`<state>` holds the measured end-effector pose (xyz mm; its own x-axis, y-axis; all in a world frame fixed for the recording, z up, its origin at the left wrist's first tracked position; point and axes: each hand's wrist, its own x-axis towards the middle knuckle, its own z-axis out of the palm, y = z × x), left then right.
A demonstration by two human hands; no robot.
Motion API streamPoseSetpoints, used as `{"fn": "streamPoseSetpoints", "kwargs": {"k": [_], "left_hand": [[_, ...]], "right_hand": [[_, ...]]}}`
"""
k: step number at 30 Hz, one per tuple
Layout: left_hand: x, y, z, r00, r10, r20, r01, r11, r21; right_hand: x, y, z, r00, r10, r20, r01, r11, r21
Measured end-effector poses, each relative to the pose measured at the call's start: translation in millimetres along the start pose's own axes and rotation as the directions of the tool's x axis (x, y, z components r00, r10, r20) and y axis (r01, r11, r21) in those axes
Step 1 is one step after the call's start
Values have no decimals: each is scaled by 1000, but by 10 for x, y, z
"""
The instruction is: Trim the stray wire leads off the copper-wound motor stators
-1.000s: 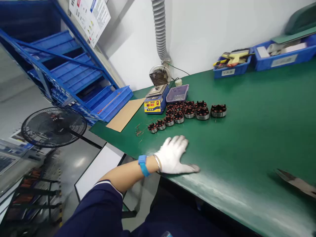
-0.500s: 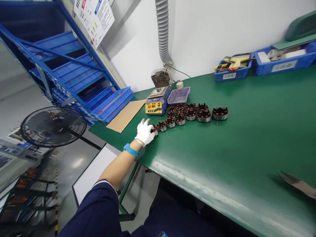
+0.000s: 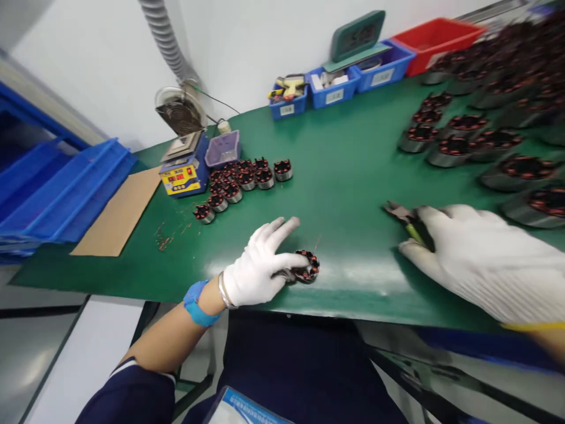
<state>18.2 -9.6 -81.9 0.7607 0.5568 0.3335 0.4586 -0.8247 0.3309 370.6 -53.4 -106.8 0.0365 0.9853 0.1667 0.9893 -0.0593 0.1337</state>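
My left hand, in a white glove, grips a motor stator with copper windings, thumb and forefinger at its ring, close to the front edge of the green table. The other fingers stretch out above the tabletop. A loose wire end sticks up from the stator. Farther right, my gloved right hand is closed around a pair of cutting pliers with green handles, jaws pointing left and away from me. Back left of my left hand stands a group of stators.
Many more stators stand at the right. A blue-yellow device, a purple tray and a cardboard sheet lie at the left. Wire scraps are scattered nearby. Blue bins and a red bin line the back.
My left hand has moved right from the row's end to the table front with a stator. My right hand with the pliers has come into view. The view has swung right.
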Motion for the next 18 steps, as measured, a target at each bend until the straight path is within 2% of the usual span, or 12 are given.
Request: {"fn": "streamPoseSetpoints", "kwargs": {"k": [2, 4, 6, 8, 10, 11, 14, 16, 18], "left_hand": [[15, 45, 19, 991, -79, -111, 61, 985, -161], [23, 118, 30, 957, -232, -174, 173, 938, -302], [82, 227, 64, 917, -387, -91, 334, 873, -356], [205, 336, 112, 862, -497, 98, 502, 813, -294], [357, 403, 154, 809, -540, 231, 582, 790, -193], [423, 414, 171, 801, -537, 266, 586, 795, -156], [527, 376, 222, 832, -470, 294, 524, 840, -139], [516, 328, 277, 865, -410, 288, 467, 868, -167], [476, 291, 348, 895, -351, 274, 409, 891, -195]], "right_hand": [[7, -94, -142, 999, -1, -44, -3, 996, -88], [11, -198, -233, 969, -128, -213, 126, 992, -26], [0, -327, -256, 887, -265, -377, 325, 940, 105], [-21, -482, -226, 832, -343, -436, 458, 868, 191], [-43, -640, -179, 808, -423, -410, 533, 822, 202], [-54, -706, -163, 790, -476, -387, 573, 797, 190], [-98, -808, -170, 743, -602, -292, 660, 732, 170], [-134, -791, -219, 761, -622, -185, 649, 722, 241], [-159, -733, -279, 824, -567, -13, 527, 756, 388]]}}
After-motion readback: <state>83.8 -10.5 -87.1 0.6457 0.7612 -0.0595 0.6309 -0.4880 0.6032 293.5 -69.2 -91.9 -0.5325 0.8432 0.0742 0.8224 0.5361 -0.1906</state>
